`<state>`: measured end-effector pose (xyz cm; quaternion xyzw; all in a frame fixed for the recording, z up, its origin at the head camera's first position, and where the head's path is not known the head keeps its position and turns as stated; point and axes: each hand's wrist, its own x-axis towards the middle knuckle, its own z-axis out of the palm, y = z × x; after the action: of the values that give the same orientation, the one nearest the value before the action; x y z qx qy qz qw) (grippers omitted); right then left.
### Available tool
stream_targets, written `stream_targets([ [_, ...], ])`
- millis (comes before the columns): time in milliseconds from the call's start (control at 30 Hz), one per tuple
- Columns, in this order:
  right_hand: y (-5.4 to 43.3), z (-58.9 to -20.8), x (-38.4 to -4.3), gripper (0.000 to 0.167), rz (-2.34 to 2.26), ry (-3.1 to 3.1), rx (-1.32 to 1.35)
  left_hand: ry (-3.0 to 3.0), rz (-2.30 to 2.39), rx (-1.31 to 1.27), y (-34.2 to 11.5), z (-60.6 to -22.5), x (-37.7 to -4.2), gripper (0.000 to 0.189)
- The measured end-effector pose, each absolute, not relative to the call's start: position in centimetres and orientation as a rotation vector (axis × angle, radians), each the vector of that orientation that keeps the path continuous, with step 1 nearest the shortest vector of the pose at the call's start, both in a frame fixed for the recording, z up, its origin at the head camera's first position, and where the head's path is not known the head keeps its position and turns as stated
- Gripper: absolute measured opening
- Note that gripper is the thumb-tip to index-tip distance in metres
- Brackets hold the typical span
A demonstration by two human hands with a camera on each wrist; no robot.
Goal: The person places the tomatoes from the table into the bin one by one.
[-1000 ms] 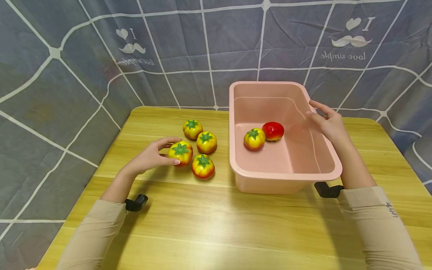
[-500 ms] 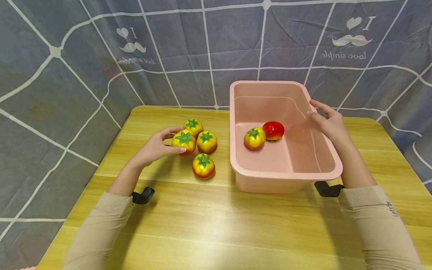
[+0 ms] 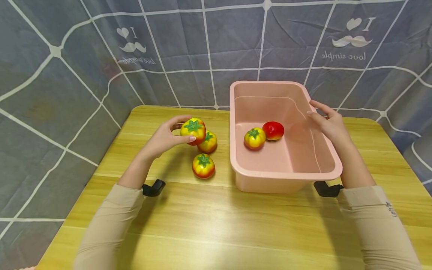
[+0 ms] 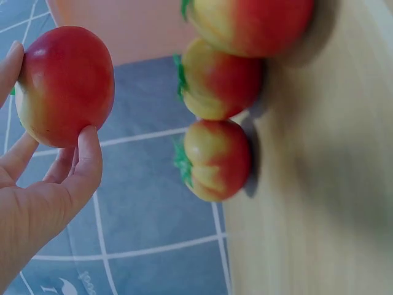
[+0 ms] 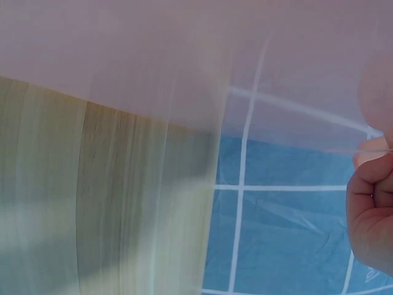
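My left hand [image 3: 165, 138] grips a yellow-and-red tomato [image 3: 193, 129] with a green leafy top, thumb on the near side and fingers on the far side. In the left wrist view this tomato [image 4: 64, 86] is clear of the table. Beneath and beside it sit two similar tomatoes, a middle one [image 3: 208, 143] partly covered and a near one [image 3: 203, 166]. A third, the far tomato [image 4: 218, 161], shows in the left wrist view but is hidden in the head view. My right hand [image 3: 330, 122] holds the right rim of a pink plastic bin [image 3: 287, 175].
Inside the bin lie a yellow-and-red tomato [image 3: 254, 138] and a red, glossy fruit [image 3: 273, 131], side by side. The bin stands on a wooden table [image 3: 216, 225]. A grey curtain [image 3: 182, 41] with white lines hangs behind and to the left.
My left hand has lifted its tomato and carried it away from me and to the right, over the far ones. The right hand and the bin have stayed put.
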<state>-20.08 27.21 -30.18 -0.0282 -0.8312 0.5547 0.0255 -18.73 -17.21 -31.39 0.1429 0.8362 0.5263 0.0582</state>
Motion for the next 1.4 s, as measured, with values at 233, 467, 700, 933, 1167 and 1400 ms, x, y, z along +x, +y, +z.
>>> stream_targets([
  [233, 27.2, -30.1, -20.2, 0.06, 1.754, -2.562, -0.092, 2.526, 1.619, 0.468, -15.8, -30.1, -19.1, 0.062],
  [467, 27.3, -29.8, -20.1, 0.06, 1.781, -2.557, -0.1, 2.525, 1.673, 0.505, -14.4, -28.8, -19.2, 0.061],
  [700, 27.4, -29.6, -20.0, 0.061, 1.784, -2.567, -0.118, 2.485, 1.736, 0.548, -13.5, -27.9, -19.0, 0.06],
  [933, 27.2, -29.7, -20.0, 0.061, 1.797, -2.565, -0.119, 2.427, 1.759, 0.606, -12.2, -27.6, -18.7, 0.058],
  [1167, 27.2, -29.8, -20.1, 0.061, 1.811, -2.546, -0.108, 2.425, 1.745, 0.63, -11.1, -27.5, -18.7, 0.059],
  [1400, 27.2, -29.9, -20.0, 0.061, 1.811, -2.533, -0.116, 2.403, 1.753, 0.675, -10.1, -27.2, -18.9, 0.059],
])
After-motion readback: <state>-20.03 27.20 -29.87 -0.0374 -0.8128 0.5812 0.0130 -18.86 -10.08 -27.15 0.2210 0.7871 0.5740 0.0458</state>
